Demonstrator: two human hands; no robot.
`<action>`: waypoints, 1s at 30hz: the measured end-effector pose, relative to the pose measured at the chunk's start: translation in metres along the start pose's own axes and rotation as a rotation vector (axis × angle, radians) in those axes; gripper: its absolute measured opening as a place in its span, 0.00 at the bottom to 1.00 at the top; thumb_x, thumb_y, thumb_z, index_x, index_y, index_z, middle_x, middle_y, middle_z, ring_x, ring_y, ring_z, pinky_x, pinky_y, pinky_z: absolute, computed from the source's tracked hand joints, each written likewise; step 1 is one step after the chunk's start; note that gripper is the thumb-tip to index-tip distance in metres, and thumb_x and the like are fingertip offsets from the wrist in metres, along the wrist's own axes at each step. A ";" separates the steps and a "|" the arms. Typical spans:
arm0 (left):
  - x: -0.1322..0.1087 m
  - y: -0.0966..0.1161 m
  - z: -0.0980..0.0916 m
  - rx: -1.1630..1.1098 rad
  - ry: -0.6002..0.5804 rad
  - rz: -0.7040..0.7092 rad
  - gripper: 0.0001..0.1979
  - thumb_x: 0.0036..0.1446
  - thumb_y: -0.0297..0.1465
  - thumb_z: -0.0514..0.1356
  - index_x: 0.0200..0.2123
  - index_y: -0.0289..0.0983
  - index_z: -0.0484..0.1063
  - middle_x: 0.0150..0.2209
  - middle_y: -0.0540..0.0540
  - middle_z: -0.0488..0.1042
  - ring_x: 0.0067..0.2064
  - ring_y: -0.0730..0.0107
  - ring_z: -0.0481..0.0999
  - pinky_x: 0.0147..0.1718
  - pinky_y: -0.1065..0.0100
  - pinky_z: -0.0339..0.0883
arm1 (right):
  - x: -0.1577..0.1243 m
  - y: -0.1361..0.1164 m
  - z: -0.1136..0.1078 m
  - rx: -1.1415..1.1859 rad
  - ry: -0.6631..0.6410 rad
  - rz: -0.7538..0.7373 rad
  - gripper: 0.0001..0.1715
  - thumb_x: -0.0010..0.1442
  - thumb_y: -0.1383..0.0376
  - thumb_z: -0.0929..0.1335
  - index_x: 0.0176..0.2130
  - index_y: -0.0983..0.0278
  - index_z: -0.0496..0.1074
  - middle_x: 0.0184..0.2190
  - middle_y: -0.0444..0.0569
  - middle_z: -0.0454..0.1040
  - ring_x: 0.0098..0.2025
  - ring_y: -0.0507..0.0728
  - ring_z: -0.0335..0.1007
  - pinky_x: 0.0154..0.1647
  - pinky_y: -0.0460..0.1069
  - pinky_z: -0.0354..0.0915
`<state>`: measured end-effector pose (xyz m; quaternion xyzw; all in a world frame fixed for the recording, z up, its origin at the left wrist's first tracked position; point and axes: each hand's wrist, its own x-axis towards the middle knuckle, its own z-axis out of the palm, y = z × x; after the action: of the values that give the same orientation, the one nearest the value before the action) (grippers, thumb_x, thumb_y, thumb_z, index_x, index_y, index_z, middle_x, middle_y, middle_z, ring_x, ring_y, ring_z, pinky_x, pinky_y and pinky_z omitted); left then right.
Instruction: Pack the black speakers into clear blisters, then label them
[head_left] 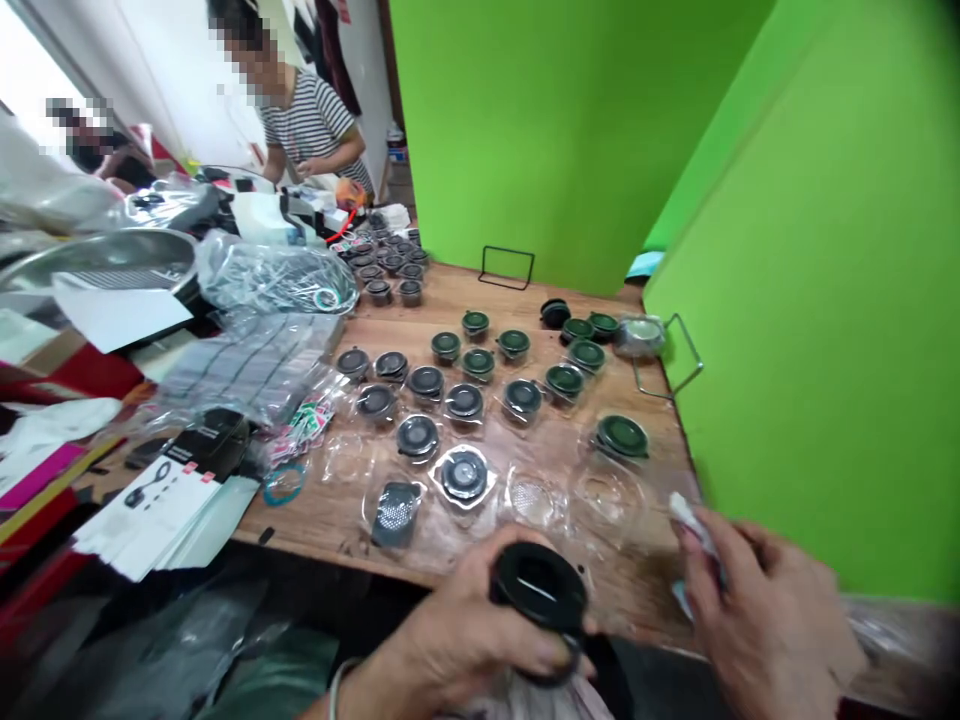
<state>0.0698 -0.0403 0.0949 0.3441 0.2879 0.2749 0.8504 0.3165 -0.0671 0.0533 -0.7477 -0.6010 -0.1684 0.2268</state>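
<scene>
My left hand (472, 625), with a pale band at the wrist, is closed around a black round device (541, 590) with a ring-shaped top, low in the middle of the head view. Off to the right, my right hand (772, 610) pinches a crumpled white wipe (694, 525) between thumb and fingers. Just beyond my left hand, a round black device in a clear plastic tray (465, 475) lies on the wooden table. Beside it are a clear tray (534, 497) without a device and a tray with a dark perforated piece (396, 513).
Several dark round devices (521, 398) in clear trays cover the tabletop (360, 545). Green panels (525, 130) stand behind and right, near wire stands (507, 268). Leaflets (150, 515), plastic bags (255, 365) and a metal bowl (97, 250) crowd the left. A person in stripes (315, 125) is behind.
</scene>
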 end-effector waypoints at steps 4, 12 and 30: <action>-0.034 0.028 -0.042 -0.045 0.221 0.110 0.34 0.37 0.33 0.66 0.48 0.39 0.56 0.39 0.42 0.74 0.40 0.55 0.76 0.44 0.55 0.63 | -0.012 0.008 0.026 -0.324 -0.026 -0.124 0.28 0.63 0.51 0.55 0.46 0.66 0.72 0.46 0.58 0.71 0.32 0.62 0.64 0.28 0.53 0.55; -0.061 0.057 -0.117 1.207 0.958 0.239 0.36 0.37 0.45 0.68 0.48 0.39 0.58 0.42 0.45 0.70 0.45 0.56 0.71 0.44 0.57 0.64 | -0.039 0.012 0.056 -0.209 0.062 -0.156 0.24 0.63 0.54 0.59 0.45 0.68 0.71 0.47 0.57 0.71 0.39 0.64 0.68 0.35 0.54 0.59; 0.001 0.003 -0.129 2.158 0.907 0.515 0.34 0.59 0.48 0.45 0.60 0.29 0.56 0.60 0.27 0.57 0.59 0.37 0.55 0.52 0.41 0.49 | -0.041 0.014 0.052 0.006 0.097 -0.072 0.18 0.62 0.60 0.62 0.50 0.66 0.65 0.48 0.58 0.68 0.47 0.63 0.64 0.44 0.57 0.60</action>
<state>-0.0181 0.0175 0.0199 0.7990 0.5663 0.1499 -0.1358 0.3203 -0.0745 -0.0140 -0.7156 -0.6164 -0.2108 0.2519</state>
